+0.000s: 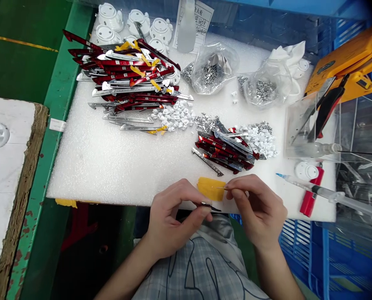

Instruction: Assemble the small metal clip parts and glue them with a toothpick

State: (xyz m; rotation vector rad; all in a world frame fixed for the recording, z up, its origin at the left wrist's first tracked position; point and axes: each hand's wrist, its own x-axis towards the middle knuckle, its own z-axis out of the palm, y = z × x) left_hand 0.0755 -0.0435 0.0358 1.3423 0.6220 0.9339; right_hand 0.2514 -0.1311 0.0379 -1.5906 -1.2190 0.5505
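Note:
My left hand (178,218) pinches a small dark strip (215,208) between thumb and index finger, near the front edge of the white foam sheet (111,166). To its right, my right hand (259,208) holds a thin pin (220,188) between thumb and fingertips. The pin's tip lies over a yellow patch (209,188) on the foam and is apart from the dark strip. Beyond my hands lies a pile of red and silver strips (225,148), with small white pieces (262,141) beside it.
A larger pile of red and silver strips (136,79) is at the back left. Two plastic bags of metal bits (212,73) stand behind. At right are a clear box (313,121), a syringe (326,193) and a red marker (311,196).

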